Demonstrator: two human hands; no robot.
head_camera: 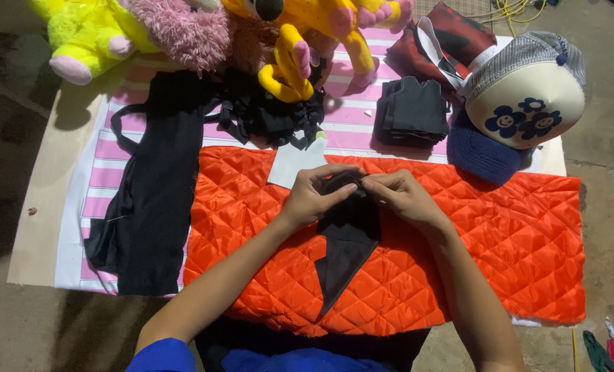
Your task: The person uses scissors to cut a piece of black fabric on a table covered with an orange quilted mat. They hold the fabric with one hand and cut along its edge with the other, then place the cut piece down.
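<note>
Both hands meet at the top of a black piece [348, 238]: left hand [314, 196] and right hand [402, 195] pinch its upper edge together (fold apparently just begun). It lies mid-quilt [513, 241], its pointed tail flat, unworked.

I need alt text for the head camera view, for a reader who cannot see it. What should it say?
Seen from above, a person's left hand and right hand pinch the top of a pointed black fabric piece over an orange quilted cloth. It lies on a pink-striped sheet beside long black fabric, with plush toys, folded black pieces and a flowered cap behind.
</note>
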